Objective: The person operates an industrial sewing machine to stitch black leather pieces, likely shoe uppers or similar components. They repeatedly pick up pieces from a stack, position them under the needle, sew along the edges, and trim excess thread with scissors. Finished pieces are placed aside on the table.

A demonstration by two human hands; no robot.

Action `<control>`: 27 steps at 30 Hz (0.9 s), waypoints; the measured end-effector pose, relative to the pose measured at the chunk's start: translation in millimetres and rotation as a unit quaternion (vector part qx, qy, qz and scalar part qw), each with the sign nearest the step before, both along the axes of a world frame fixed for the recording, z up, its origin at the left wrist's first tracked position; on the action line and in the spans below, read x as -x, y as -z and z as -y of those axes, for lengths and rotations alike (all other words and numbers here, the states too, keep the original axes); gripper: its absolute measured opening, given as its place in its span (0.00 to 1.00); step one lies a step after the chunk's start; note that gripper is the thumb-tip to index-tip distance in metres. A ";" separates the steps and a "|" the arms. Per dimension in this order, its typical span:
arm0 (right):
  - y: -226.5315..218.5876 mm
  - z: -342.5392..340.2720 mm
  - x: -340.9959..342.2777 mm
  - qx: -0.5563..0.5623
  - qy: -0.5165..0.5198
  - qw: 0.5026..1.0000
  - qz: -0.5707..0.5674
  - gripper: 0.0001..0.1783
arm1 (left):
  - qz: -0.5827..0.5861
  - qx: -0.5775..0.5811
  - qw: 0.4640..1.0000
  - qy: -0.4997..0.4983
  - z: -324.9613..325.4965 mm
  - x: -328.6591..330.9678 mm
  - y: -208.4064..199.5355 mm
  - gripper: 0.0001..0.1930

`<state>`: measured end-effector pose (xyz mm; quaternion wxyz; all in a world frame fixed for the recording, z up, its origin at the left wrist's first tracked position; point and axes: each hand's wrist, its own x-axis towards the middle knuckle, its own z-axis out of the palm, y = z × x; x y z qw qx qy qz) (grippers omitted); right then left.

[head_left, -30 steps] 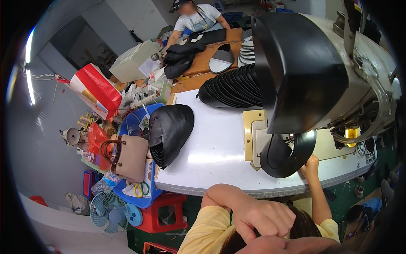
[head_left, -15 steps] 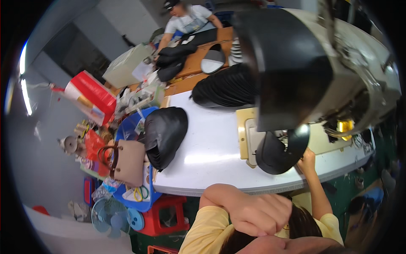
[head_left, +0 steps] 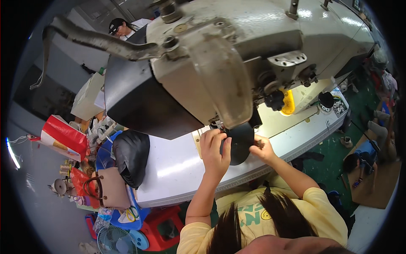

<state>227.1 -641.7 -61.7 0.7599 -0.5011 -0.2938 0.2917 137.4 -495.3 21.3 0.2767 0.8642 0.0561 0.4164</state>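
At the sewing machine (head_left: 262, 38), half-curled hands (head_left: 214, 152) hold a black piece (head_left: 240, 149)

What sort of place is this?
Probably a sewing workshop: an industrial-looking sewing machine on a white table, a black piece at its working end, and a black bundle further left.

- Left hand (head_left: 215, 149): bent fingers and thumb at the left edge of a curved black piece (head_left: 239, 146); grip not discernible.
- Right hand (head_left: 263, 150): curled at the piece's right edge; grip likewise unclear.
- Sewing machine (head_left: 270, 40): pale body, head above the piece.
- White table (head_left: 167, 173): glossy black bundle (head_left: 132, 154) at left, beside beige handbag (head_left: 114, 189).
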 end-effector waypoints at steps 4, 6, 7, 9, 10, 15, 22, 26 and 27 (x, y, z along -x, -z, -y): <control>7.5 -13.9 8.0 0.050 -0.039 0.998 0.007 0.10 | -0.019 -0.025 0.999 -0.030 -0.1 -6.4 -0.4 0.05; -3.3 -9.4 16.9 0.093 -0.035 0.995 -0.001 0.09 | -0.041 0.002 0.999 -0.003 -3.5 -6.3 -0.7 0.06; -1.3 -6.7 18.6 0.119 -0.028 0.992 0.033 0.09 | -0.058 0.016 0.998 0.014 -4.9 -4.6 -1.8 0.06; -9.0 5.7 19.0 0.099 -0.022 0.988 0.120 0.09 | -0.097 0.038 0.993 0.051 -11.2 -2.7 -3.0 0.07; -17.5 12.0 21.8 0.088 -0.018 0.983 0.160 0.09 | -0.134 0.063 0.987 0.068 -14.4 -1.7 -5.1 0.08; -36.3 22.6 12.8 0.095 -0.016 0.977 0.190 0.11 | -0.209 0.193 0.950 0.126 -15.8 0.5 -10.7 0.11; -37.2 20.3 11.7 0.097 -0.022 0.979 0.175 0.11 | -0.197 0.215 0.952 0.090 -11.0 1.4 -6.0 0.10; -32.7 20.4 9.3 0.118 -0.034 0.984 0.130 0.13 | -0.184 0.272 0.939 0.099 -5.6 -2.2 -14.3 0.11; -29.5 19.6 8.9 0.125 -0.039 0.985 0.116 0.13 | -0.179 0.275 0.940 0.097 -6.2 -4.0 -16.7 0.11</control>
